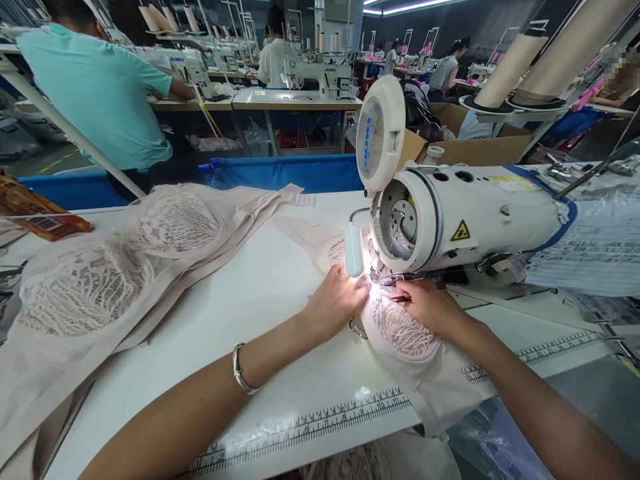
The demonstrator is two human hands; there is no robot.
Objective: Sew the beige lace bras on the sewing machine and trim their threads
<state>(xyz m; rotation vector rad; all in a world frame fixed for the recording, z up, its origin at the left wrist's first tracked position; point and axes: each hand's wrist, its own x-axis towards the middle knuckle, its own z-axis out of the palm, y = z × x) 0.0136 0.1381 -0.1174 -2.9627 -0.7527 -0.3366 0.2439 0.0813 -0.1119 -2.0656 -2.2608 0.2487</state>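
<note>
Fingers (356,288) of both hands flat on lace garment (400,330) beneath sewing machine (450,213)

— What's in the middle of the frame?
— A white sewing machine (465,217); below its head the left hand (336,301) and right hand (429,305) press flat on a pale lace garment (400,330).
— And at the left?
— A pile of lace pieces (100,273) on the white table (240,300); a person in a teal shirt (100,87) upper left.

We note a white table (260,287) (ruler tape (310,423) along its near edge) bearing stacked lace garments (100,267) and a sewing machine (450,213).
</note>
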